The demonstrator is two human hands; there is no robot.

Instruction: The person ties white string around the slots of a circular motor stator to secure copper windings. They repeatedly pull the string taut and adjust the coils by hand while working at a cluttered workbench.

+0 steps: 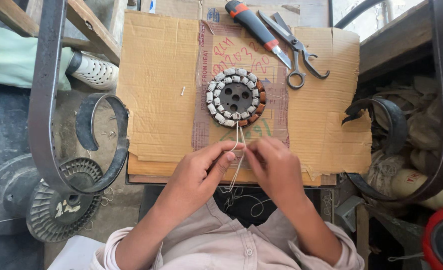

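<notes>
A round motor stator (235,97) with copper windings wrapped in white sleeves lies flat on a sheet of brown cardboard (156,85). A thin white string (238,135) runs from its near edge down to my hands. My left hand (201,172) pinches the string between thumb and forefinger. My right hand (274,167) grips the same string just beside it, fingers closed. Both hands hover at the cardboard's near edge, almost touching each other. The string's loose end hangs below them over my lap.
A utility knife (254,25) with a dark handle and scissors (294,47) lie at the cardboard's far side. Curved black metal armrests (101,145) (389,125) flank the work surface. A ribbed round metal part (61,205) rests on the floor at left.
</notes>
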